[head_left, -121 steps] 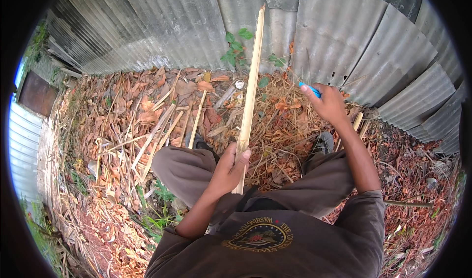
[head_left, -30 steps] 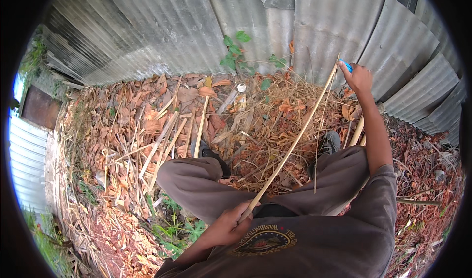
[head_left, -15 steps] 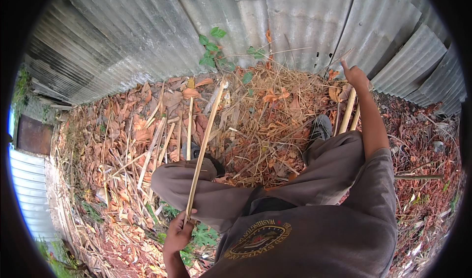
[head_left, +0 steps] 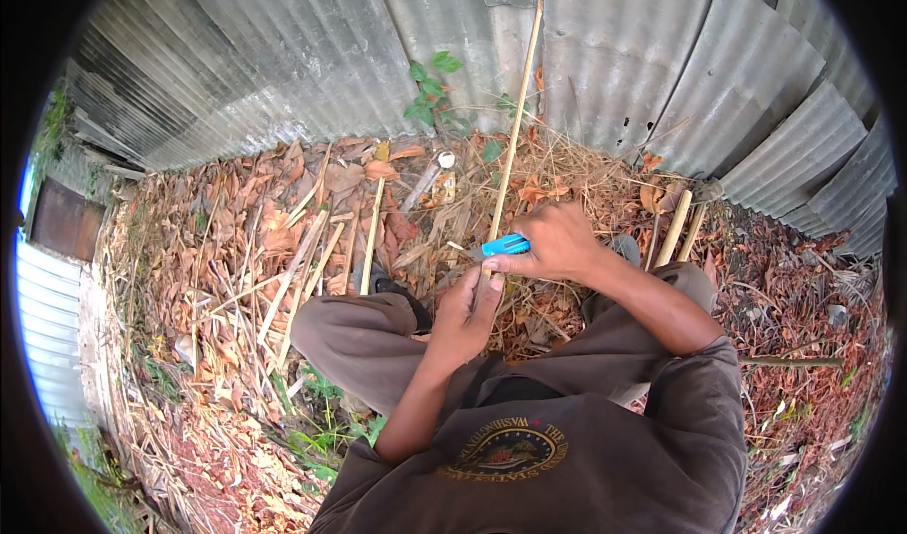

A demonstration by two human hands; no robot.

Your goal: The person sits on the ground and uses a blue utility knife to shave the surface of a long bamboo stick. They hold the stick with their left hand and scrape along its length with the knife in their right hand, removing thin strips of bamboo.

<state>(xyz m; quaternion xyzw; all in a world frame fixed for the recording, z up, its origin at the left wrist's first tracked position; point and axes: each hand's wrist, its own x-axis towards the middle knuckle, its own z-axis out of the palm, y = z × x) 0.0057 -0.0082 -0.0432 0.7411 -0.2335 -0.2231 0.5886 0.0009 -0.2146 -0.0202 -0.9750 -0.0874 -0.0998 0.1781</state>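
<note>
My left hand (head_left: 459,322) is closed around the lower end of a long, pale bamboo strip (head_left: 518,128). The strip stands out away from me, its far tip over the metal fence. Just above that hand, my right hand (head_left: 556,241) grips a blue-handled knife (head_left: 505,245) laid across the strip. The blade is small in view, and its exact contact with the bamboo cannot be made out. Both hands are close together in front of my bent knees.
A corrugated metal fence (head_left: 624,52) curves across the far side, with a small green plant (head_left: 430,90) against it. More bamboo strips (head_left: 373,237) lie on dry leaves to the left. Thicker bamboo pieces (head_left: 674,227) lean beside my right knee.
My right hand has come in from the far right to the strip, with the blue-handled knife now visible. My left hand and the strip have moved up and right to the middle.
</note>
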